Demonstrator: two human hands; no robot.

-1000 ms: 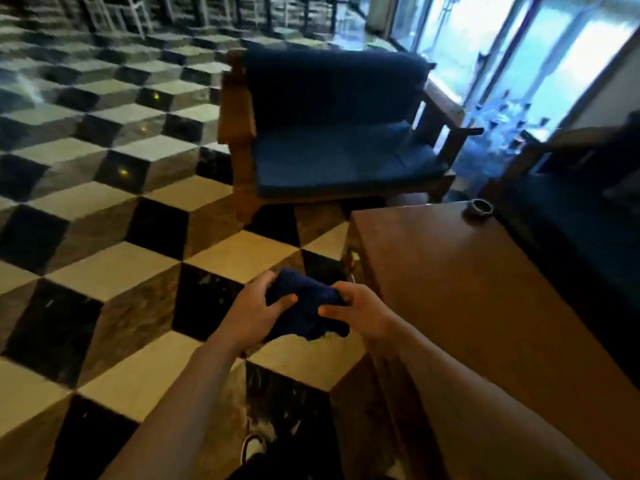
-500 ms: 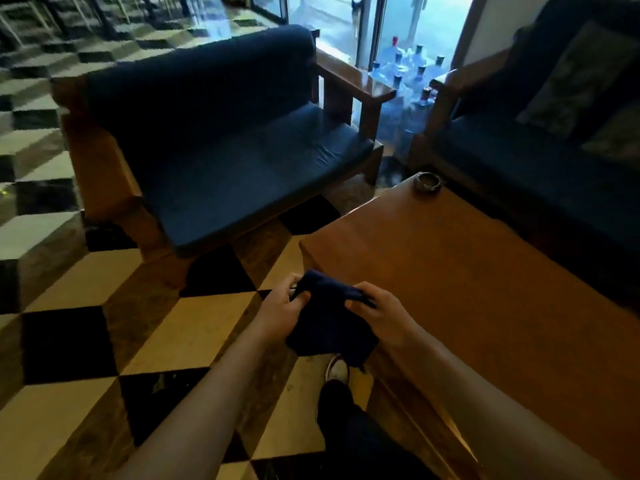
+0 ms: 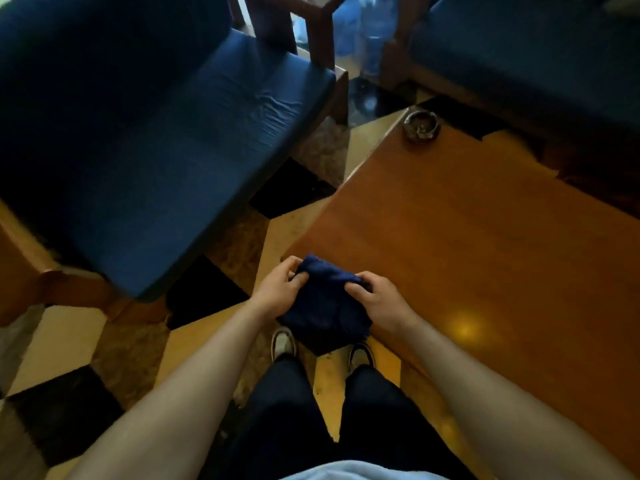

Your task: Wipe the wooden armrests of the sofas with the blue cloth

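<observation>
- Head view: a blue cloth (image 3: 323,306) is held in front of the body, above the floor and the person's shoes, just beside the near corner of the tabletop (image 3: 485,244).
- The cloth's upper left edge is pinched by the left hand (image 3: 278,291), with the fingers curled over the fabric.
- The upper right edge is gripped by the right hand (image 3: 379,301), its fingers closed on the cloth; the cloth is bunched between the two hands and hangs below them.
- A small round ashtray (image 3: 421,126) is seen at the far corner of the tabletop, well apart from the hands.
- A sofa with blue cushions (image 3: 166,140) is seen to the left, its wooden armrest (image 3: 311,15) at the top of the view, partly cut off.
- A second blue sofa (image 3: 533,57) is seen at the upper right, beyond the tabletop.
- Large water bottles (image 3: 374,32), blurred, are seen between the two sofas.
- The floor (image 3: 65,341) is patterned in black, cream and brown tiles.
</observation>
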